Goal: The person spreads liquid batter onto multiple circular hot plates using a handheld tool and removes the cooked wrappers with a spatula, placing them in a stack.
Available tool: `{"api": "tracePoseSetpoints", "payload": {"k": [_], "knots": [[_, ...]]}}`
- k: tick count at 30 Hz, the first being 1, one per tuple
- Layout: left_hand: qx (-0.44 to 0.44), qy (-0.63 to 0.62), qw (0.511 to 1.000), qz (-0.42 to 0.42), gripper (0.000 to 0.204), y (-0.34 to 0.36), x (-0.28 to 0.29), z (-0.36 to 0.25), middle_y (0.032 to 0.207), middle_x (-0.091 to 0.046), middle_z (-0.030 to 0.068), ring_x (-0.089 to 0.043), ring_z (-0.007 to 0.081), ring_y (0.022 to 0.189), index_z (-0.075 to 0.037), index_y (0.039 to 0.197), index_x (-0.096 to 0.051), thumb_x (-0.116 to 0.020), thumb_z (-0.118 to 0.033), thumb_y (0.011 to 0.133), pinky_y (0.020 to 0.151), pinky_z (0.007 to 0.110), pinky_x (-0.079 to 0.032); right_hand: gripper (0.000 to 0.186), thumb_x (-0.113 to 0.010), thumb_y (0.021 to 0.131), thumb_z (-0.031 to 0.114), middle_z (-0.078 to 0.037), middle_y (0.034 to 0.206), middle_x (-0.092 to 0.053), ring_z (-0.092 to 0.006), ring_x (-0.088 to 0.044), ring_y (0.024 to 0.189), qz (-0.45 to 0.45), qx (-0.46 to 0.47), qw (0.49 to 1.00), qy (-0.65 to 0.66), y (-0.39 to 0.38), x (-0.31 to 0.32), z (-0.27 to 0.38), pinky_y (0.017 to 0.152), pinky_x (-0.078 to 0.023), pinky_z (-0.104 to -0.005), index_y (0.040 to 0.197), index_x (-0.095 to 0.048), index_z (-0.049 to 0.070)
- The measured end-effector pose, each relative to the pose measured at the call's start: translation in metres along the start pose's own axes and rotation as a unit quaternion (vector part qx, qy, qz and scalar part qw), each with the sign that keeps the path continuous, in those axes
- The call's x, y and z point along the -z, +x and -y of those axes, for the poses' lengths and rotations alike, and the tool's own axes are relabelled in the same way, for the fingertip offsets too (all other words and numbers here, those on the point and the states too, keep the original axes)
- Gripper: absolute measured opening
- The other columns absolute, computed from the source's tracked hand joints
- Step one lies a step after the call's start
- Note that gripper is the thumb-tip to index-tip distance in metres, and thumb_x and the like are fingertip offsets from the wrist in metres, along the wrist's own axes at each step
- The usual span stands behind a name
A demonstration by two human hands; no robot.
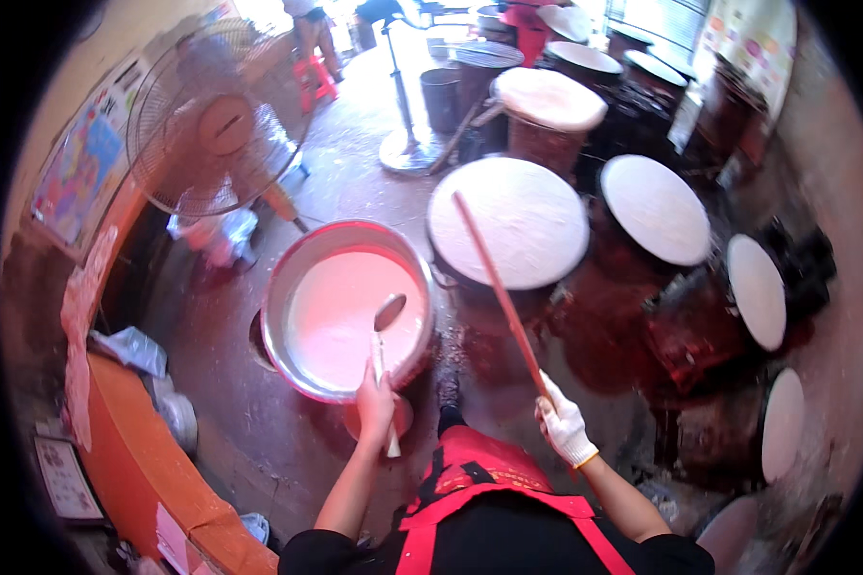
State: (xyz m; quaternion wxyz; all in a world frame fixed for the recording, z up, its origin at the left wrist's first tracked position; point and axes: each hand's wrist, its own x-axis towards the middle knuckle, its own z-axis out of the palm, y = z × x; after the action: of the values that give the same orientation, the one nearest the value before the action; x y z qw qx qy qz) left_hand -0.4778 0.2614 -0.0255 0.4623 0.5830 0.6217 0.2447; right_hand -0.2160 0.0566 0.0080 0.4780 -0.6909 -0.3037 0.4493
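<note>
My bare left hand (pixel 375 410) is closed round the pale handle of a ladle (pixel 390 312). The ladle's bowl hangs over a large metal pot (pixel 270 331) of whitish batter (pixel 340 307), which looks pink in the light. In a white knit glove, my right hand (pixel 563 422) grips a long, thin wooden stick (pixel 497 283). That stick slants up and away, its far tip over a round griddle (pixel 508 222) covered with a white layer. Whether the tip touches the layer, I cannot tell.
Several more round white-topped griddles (pixel 655 209) on dark stoves curve along the right side. A standing fan (pixel 222 120) is at the left, behind an orange ledge (pixel 153 460). Another stand (pixel 409 151) and a grey bucket (pixel 441 99) are farther back. A person stands at the far end.
</note>
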Motion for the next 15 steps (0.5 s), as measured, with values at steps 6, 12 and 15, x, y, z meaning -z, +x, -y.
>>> {"api": "tracePoseSetpoints", "payload": {"k": [6,12,15], "knots": [[-0.374,0.556,0.738,0.082,0.036,0.177,0.074,0.135,0.082,-0.057,0.0096,-0.058,0.0247,0.078,-0.004,0.114,-0.057,-0.055,-0.012,0.079,0.069,0.038,-0.047,0.046,-0.047,0.094,0.020,-0.026,0.112,-0.058,-0.0414,-0.058,0.099,0.179,0.182,0.935,-0.246,0.140,-0.088,-0.006,0.086,-0.045,-0.0449,0.138,-0.040,0.009],[-0.184,0.524,0.830,-0.049,0.052,0.229,0.056,0.118,0.078,-0.057,0.0120,-0.059,0.0204,0.061,-0.009,0.138,-0.037,-0.044,-0.006,0.086,0.051,0.033,-0.047,0.059,-0.048,0.089,0.007,-0.020,0.098,-0.058,-0.0368,-0.061,0.077,0.173,0.240,0.877,-0.379,0.250,-0.161,0.023,0.065,-0.049,-0.0441,0.145,-0.029,0.014],[0.164,0.049,0.983,-0.065,0.033,0.228,-0.018,0.146,0.068,-0.052,0.0112,-0.052,0.0169,0.048,-0.007,0.126,-0.039,-0.037,-0.013,0.094,0.044,0.030,-0.044,0.060,-0.045,0.091,0.009,-0.024,0.099,-0.060,-0.0395,-0.062,0.079,0.226,0.164,0.829,-0.484,0.290,-0.212,0.024,0.068,-0.048,-0.0469,0.146,-0.024,0.018]]}}
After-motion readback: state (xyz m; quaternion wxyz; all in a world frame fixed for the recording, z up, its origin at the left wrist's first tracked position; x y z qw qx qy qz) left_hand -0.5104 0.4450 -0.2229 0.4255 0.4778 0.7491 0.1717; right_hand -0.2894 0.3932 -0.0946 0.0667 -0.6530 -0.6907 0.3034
